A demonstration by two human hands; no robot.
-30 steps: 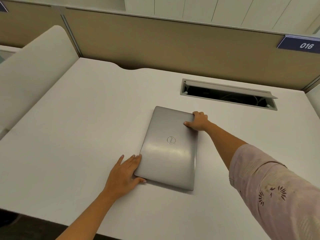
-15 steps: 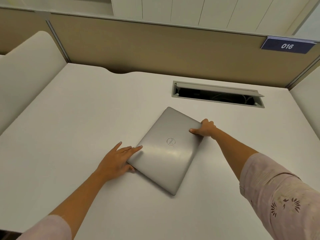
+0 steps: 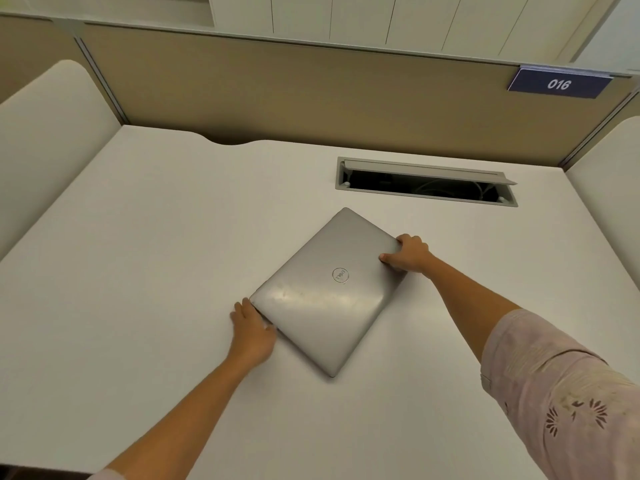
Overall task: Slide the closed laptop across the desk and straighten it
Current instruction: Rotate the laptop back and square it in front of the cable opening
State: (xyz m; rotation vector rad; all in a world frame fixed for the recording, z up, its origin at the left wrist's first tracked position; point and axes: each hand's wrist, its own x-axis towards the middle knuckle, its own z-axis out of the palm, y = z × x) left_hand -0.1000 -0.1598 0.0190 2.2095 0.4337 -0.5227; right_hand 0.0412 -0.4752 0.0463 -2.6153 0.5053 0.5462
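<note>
Laptop skewed on desk; both hands grip opposite corners: left hand, right hand.

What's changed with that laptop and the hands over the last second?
The closed laptop has swung clockwise, from nearly lengthwise to sitting diagonal like a diamond on the desk. The left hand slid from lying partly on the lid to gripping its left corner. The right hand kept its grip on the right corner. The lid stays shut, flat on the desk.
</note>
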